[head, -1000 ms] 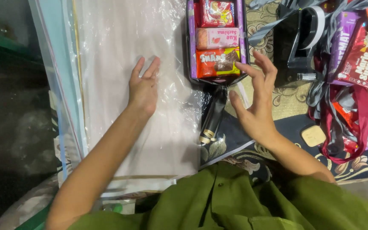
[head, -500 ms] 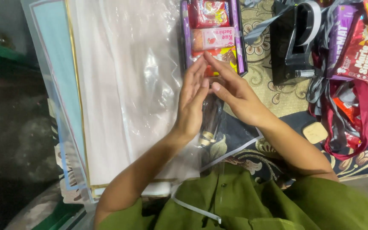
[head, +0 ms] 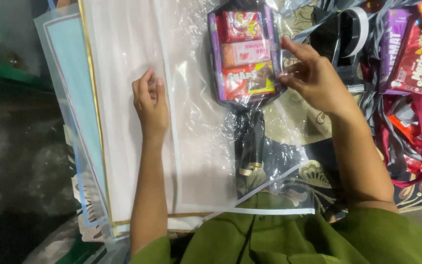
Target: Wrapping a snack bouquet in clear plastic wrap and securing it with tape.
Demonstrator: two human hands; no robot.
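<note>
Hands point(head: 150, 105) apart again, seemingly off pan point(head: 246, 54).

Just one cam here, strapped on the person's head and looking pretty much straight down, close in over the lap and the clear wrapping sheets point(head: 137, 63). Both forearms run up from the bottom edge, with the left hand point(head: 150, 102) and right hand point(head: 313, 78) mid-frame. No second view to overlap with.

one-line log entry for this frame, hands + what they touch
left hand: flat on clear plastic sheet | right hand: fingers at right edge of snack pack | tape dispenser: beside, untouched
</note>
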